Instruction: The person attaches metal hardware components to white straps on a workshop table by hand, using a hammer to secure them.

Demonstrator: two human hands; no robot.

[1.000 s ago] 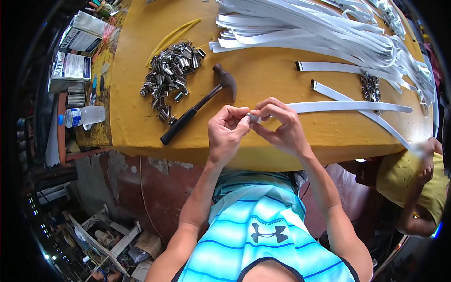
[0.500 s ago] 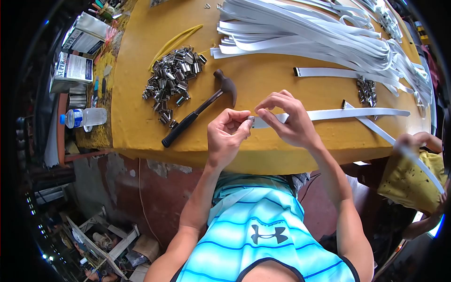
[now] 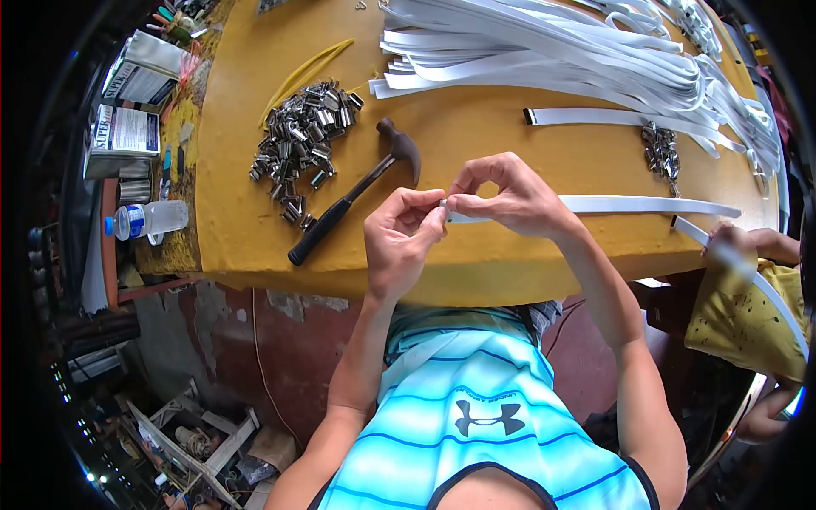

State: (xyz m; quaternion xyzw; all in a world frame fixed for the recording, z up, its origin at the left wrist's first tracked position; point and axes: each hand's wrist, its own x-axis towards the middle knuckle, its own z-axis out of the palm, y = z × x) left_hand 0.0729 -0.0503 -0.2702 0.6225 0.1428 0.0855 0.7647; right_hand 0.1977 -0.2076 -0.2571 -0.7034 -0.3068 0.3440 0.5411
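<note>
A long white strap (image 3: 637, 205) lies across the yellow table, its near end between my two hands. My left hand (image 3: 405, 238) pinches a small metal clip at that end, mostly covered by the fingertips. The thumb and forefinger of my right hand (image 3: 510, 197) close on the strap end right beside the clip. Left of my hands lies a hammer (image 3: 357, 189) with a black handle. Beyond it is a pile of shiny metal clips (image 3: 306, 140).
White straps (image 3: 544, 59) are heaped at the back. Another strap (image 3: 586, 116) lies near metal clasps (image 3: 660, 157). A co-worker in a yellow shirt (image 3: 744, 314) handles a strap at the right. A plastic bottle (image 3: 153, 218) and tins (image 3: 126, 132) stand at the left.
My right hand has moved in to the strap end and its fingers have closed there. The co-worker's strap has been drawn toward the right, off the one before me.
</note>
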